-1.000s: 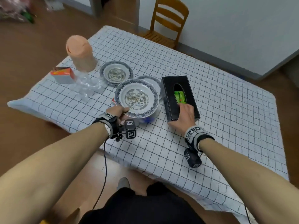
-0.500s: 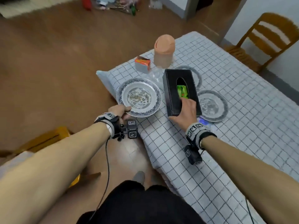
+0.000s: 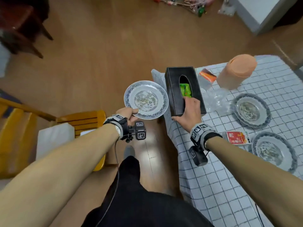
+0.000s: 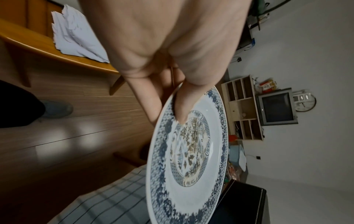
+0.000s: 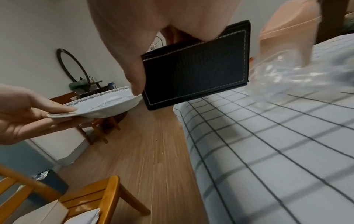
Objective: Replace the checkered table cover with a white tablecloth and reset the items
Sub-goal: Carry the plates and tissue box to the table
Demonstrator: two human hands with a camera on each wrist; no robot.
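My left hand [image 3: 129,114] pinches the near rim of a blue-patterned plate [image 3: 146,99], thumb on top [image 4: 182,104], and holds it level in the air over the floor, left of the table. My right hand [image 3: 188,112] grips the near end of a black tissue box [image 3: 183,89] with a green pack inside, lifted above the corner of the checkered table cover [image 3: 213,185]. In the right wrist view the tissue box [image 5: 195,68] hangs above the cover's edge, next to the plate [image 5: 103,107]. A folded white cloth [image 3: 54,140] lies on a yellow wooden chair [image 3: 85,118] at the left.
On the cover stand a peach-coloured lidded bin [image 3: 236,71], an orange carton [image 3: 207,75], crumpled clear plastic [image 3: 216,100], two more patterned plates [image 3: 250,110] [image 3: 273,151] and a red packet [image 3: 237,137]. Dark furniture [image 3: 21,22] stands far left; clutter lies on the floor at the back.
Both hands have carried the plate and the tissue box leftward off the table, past its corner. My view has swung left toward the floor and the yellow chair.
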